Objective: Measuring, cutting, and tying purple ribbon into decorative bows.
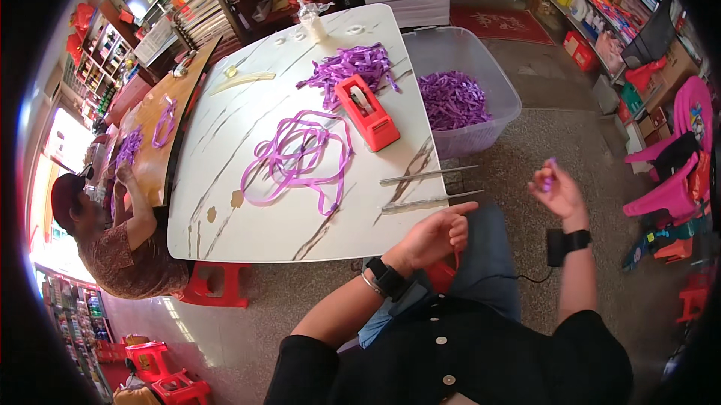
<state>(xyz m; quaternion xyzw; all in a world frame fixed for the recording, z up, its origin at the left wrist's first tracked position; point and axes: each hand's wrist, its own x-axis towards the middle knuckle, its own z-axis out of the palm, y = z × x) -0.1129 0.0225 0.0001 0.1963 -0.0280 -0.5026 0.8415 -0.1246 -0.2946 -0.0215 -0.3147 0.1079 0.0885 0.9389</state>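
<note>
My right hand (pixel 559 193) is raised to the right of the table, fingers closed on a small purple ribbon piece (pixel 548 180). My left hand (pixel 439 237) is over my lap by the table's near right corner. Its index finger stretches out near the end of a thin metal rod (pixel 443 201), while the other fingers curl loosely; nothing shows in them. A second rod (pixel 428 174) lies farther back, and both jut past the table edge. Long purple ribbon (pixel 347 168) lies in loops on the white table (pixel 218 131). Beyond it are a red tape dispenser (pixel 379 131) and a purple ribbon heap (pixel 357 67).
A clear plastic bin (pixel 505 82) of purple ribbon pieces stands against the table's right side. At the far left, a person (pixel 124 236) handles purple ribbon at a wooden table (pixel 158 157). Pink chairs (pixel 676 187) and stocked shelves (pixel 593 7) are at right.
</note>
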